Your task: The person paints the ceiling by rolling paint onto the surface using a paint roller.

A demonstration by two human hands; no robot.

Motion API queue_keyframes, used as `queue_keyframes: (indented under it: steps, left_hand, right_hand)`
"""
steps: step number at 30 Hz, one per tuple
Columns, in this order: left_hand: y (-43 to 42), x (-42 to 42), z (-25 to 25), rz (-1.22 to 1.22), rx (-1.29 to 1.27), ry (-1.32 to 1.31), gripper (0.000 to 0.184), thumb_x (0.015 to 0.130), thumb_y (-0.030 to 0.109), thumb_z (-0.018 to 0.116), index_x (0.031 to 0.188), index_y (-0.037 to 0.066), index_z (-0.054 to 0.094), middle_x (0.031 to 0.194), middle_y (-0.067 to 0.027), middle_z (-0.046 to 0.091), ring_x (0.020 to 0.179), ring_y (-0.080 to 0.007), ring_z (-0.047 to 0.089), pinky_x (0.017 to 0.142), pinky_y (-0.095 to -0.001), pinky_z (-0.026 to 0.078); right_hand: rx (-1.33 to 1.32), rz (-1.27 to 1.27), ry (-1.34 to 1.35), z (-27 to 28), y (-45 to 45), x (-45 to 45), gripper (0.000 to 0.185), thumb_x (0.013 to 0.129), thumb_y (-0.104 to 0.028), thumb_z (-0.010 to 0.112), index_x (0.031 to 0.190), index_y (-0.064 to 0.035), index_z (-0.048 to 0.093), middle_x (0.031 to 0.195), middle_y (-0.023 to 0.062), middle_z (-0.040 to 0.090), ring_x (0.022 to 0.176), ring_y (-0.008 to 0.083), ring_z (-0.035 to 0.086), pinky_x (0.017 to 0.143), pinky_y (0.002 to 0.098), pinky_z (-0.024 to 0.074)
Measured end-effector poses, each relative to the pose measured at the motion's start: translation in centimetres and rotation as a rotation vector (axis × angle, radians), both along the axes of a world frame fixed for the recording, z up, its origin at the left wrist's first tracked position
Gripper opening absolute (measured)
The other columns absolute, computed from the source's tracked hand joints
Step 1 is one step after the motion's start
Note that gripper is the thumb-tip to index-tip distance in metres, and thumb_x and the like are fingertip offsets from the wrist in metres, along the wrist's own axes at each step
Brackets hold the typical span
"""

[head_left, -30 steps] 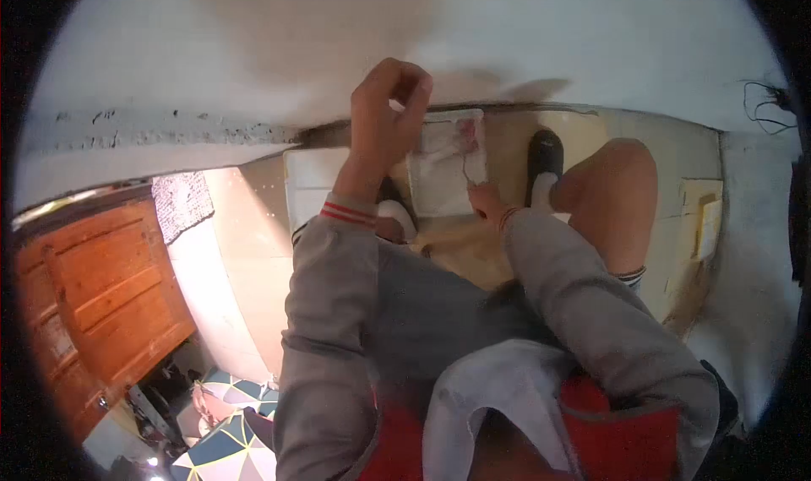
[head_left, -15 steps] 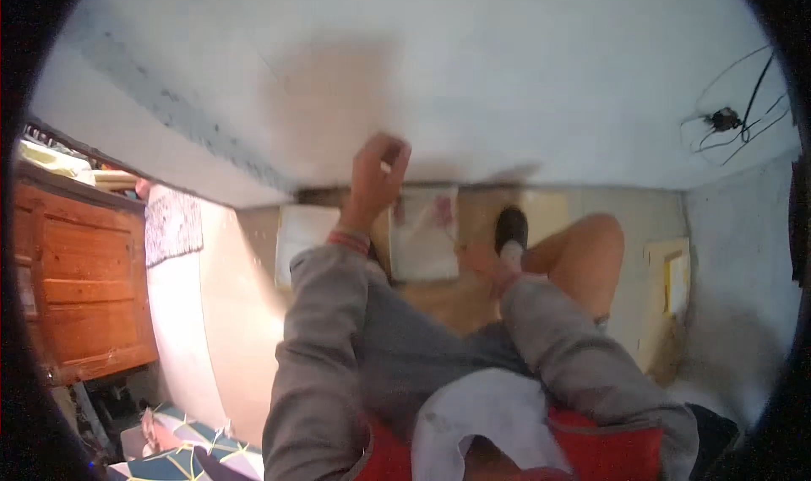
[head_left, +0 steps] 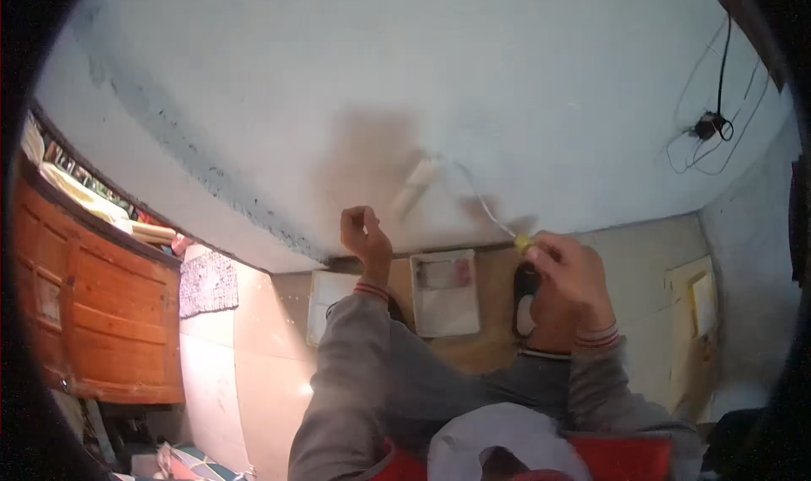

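A paint roller (head_left: 414,185) with a pale sleeve and a thin bent wire frame lies against the pale wall (head_left: 507,67). Its yellow handle (head_left: 523,243) is gripped by my right hand (head_left: 568,270). My left hand (head_left: 367,238), fingers curled into a loose ring, is raised in front of the wall's lower part; nothing shows in it. Between my feet on the floor is a white tray (head_left: 448,308) with a reddish mark at its upper end. Another white, flat item (head_left: 325,299) lies left of it, partly behind my left sleeve.
An orange-brown wooden cabinet (head_left: 118,316) stands at the left, near a patterned mat (head_left: 209,285). Loose black wires (head_left: 710,126) hang from the wall at the upper right. A yellowish panel (head_left: 694,304) is low at the right.
My right hand has risen from beside the tray, and the roller is now at the wall. My left hand stays raised and curled. The view has tilted up toward the wall.
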State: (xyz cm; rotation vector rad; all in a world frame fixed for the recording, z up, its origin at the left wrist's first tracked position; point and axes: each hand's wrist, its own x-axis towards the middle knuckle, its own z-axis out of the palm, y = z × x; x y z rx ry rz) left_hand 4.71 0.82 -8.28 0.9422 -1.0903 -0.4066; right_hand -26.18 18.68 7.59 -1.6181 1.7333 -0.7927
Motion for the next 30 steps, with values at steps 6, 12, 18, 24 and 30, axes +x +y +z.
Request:
queue_keyframes:
  steps: [6,12,18,24,30]
  left_hand:
    - [-0.1,-1.0,-1.0,-0.097,0.003,0.084,0.011,0.099,0.010,0.064,0.091,0.003,0.061,0.075,-0.0023,0.057,0.064,-0.0111,0.051,0.060,-0.0288,0.046]
    - [1.5,-0.1,-1.8,-0.113,0.180,-0.119,0.012,0.097,0.009,0.066,0.088,0.002,0.061,0.079,-0.0027,0.061,0.070,-0.0104,0.056,0.064,-0.0285,0.048]
    - [1.7,0.2,-0.5,-0.142,0.099,-0.212,0.009,0.092,0.003,0.069,0.086,0.002,0.063,0.074,-0.0037,0.061,0.066,-0.0104,0.058,0.063,-0.0274,0.049]
    - [1.8,-1.3,0.1,-0.250,0.134,-0.243,0.009,0.096,0.005,0.068,0.090,0.001,0.063,0.082,-0.0023,0.062,0.076,-0.0095,0.057,0.071,-0.0270,0.050]
    - [2.3,-4.1,4.3,-0.364,0.045,-0.346,0.009,0.096,0.003,0.067,0.090,0.001,0.061,0.082,-0.0037,0.061,0.075,-0.0100,0.057,0.071,-0.0264,0.050]
  right_hand:
    - [-0.224,-0.034,-0.548,1.4,-3.6,2.0,0.023,0.107,-0.023,0.058,0.101,-0.0018,0.064,0.069,-0.0024,0.053,0.063,0.0044,0.047,0.057,0.0246,0.0384]
    - [-0.621,0.038,-0.849,4.9,-12.4,6.8,0.022,0.110,-0.023,0.053,0.104,-0.0028,0.057,0.072,-0.0016,0.054,0.059,0.0056,0.047,0.053,0.0242,0.0378]
    - [-0.613,-0.026,-0.634,-0.5,-18.8,6.2,0.028,0.111,-0.030,0.050,0.101,-0.0047,0.055,0.071,-0.0030,0.052,0.058,0.0043,0.046,0.050,0.0235,0.0379]
    - [-0.465,-0.129,-0.798,-8.4,-15.4,6.8,0.034,0.112,-0.034,0.049,0.097,-0.0044,0.054,0.067,-0.0039,0.047,0.055,0.0044,0.040,0.050,0.0242,0.0336]
    - [-0.467,-0.209,-0.616,-15.1,-11.8,5.2,0.032,0.112,-0.032,0.048,0.098,-0.0055,0.057,0.064,-0.0067,0.043,0.052,0.0023,0.035,0.047,0.0214,0.0278]
